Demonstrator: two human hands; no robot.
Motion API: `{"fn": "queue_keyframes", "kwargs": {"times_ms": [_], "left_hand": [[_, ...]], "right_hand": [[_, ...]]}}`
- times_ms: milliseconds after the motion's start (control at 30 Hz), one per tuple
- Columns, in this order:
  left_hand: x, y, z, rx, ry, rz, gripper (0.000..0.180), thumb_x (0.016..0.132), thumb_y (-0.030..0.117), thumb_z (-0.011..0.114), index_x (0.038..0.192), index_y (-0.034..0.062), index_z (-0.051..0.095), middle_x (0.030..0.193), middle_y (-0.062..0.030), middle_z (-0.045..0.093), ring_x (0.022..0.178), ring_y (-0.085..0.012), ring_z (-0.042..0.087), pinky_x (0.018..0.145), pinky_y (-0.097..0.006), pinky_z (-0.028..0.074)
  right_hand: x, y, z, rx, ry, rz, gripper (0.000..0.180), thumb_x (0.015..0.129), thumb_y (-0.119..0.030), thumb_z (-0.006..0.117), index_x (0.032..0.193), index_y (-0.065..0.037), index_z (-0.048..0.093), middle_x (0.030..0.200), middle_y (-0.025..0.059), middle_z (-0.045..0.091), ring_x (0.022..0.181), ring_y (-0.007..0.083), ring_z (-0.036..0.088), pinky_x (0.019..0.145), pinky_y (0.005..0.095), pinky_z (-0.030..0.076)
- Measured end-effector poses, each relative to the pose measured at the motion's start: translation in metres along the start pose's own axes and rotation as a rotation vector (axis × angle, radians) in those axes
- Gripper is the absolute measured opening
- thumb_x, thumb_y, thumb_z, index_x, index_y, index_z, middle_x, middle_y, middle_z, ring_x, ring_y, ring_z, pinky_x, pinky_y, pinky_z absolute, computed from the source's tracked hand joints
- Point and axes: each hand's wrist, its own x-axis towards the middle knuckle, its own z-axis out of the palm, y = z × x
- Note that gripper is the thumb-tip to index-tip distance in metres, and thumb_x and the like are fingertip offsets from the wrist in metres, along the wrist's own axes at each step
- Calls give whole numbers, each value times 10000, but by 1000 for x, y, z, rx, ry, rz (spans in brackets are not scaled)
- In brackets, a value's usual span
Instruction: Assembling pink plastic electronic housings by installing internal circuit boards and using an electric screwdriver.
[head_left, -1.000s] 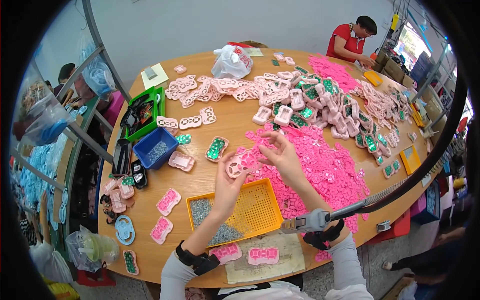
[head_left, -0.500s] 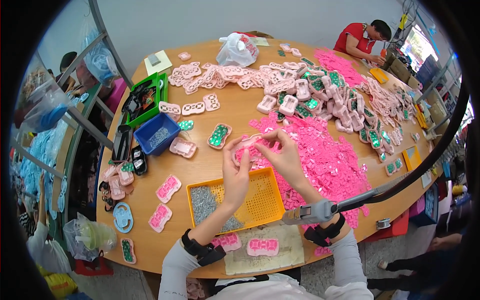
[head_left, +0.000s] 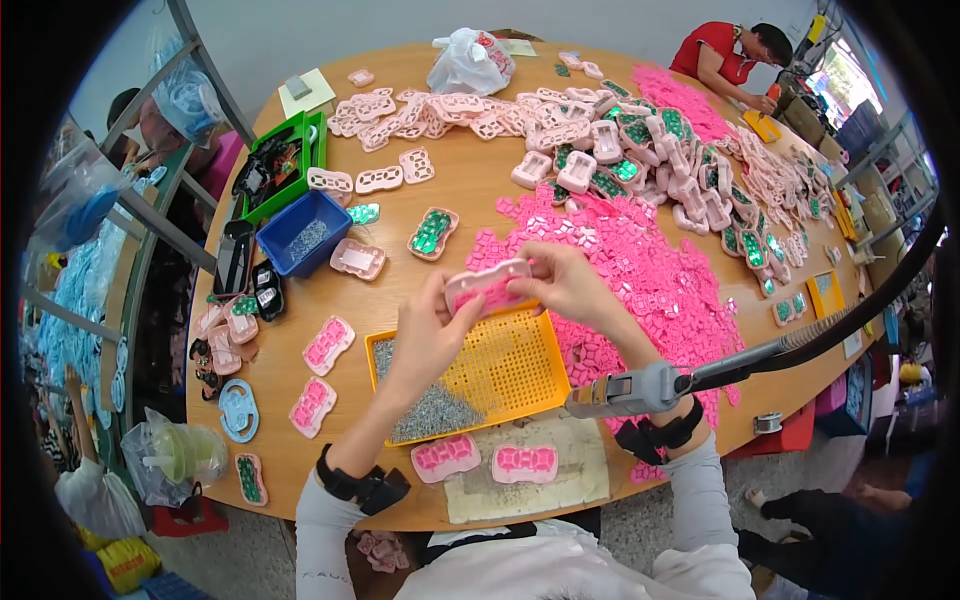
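Observation:
Above the yellow perforated tray (head_left: 515, 365), a light pink plastic shell (head_left: 490, 283) with bright pink pieces in it is held tilted between both hands. My left hand (head_left: 428, 325) grips its left end, thumb along the near edge. On the right end, the fingers of my right hand (head_left: 572, 287) are closed, partly hiding it. Small grey metal parts, like screws (head_left: 425, 405), fill the tray's left side. Close to my right forearm, a grey powered screwdriver (head_left: 620, 393) hangs from an arm. Two filled shells (head_left: 525, 463) lie near the table's front edge.
A bright pink pile of pieces (head_left: 650, 300) spreads to the right. Beyond lie heaped shells with green inserts (head_left: 640, 150) and pale pink frames (head_left: 440, 118). A blue bin (head_left: 305, 235) and green tray (head_left: 315, 150) stand left. A co-worker in red (head_left: 720, 55) sits far right.
The shell has tipped up and moved slightly nearer to me, with both hands still on it. My left forearm has shifted left, uncovering more of a filled shell near the front edge.

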Motion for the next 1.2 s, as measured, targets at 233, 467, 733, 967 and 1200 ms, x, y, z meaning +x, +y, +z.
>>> {"fn": "queue_keyframes", "kwargs": {"times_ms": [233,467,733,967,1200], "left_hand": [[-27,5,-19,-22,-84,-163,217,896,52,580,1079,-54,535,948,-148,667,805,-176,684,652,-251,568],[-34,11,-17,-65,-112,-184,199,897,51,577,1064,-51,538,939,-139,671,767,-181,688,645,-247,575],[-47,8,-18,95,-69,-86,227,891,45,584,1096,-43,540,882,-127,673,705,-158,682,545,-248,552],[-121,36,-54,51,82,-215,309,879,37,602,1161,-35,498,920,-133,650,732,-171,671,549,-239,553],[-225,-1,-122,92,161,-625,361,871,62,611,1181,-42,459,809,-164,654,690,-204,677,514,-290,556]], "right_hand": [[-3,1,25,16,-130,-162,136,873,-19,599,991,14,540,817,60,651,725,113,617,602,254,512],[-7,1,19,-12,-214,-61,191,863,-30,616,1033,-2,533,826,70,645,766,123,638,617,271,515],[-12,-1,25,-371,-164,-277,256,844,-68,647,1075,-14,549,735,68,646,683,142,653,576,297,489],[-29,13,6,-39,-291,-231,332,909,-131,578,1202,6,500,1172,153,573,917,190,639,819,311,515],[-105,29,-48,-221,161,-5,267,921,-125,552,1159,-6,545,1060,85,616,914,155,617,793,288,496]]}}
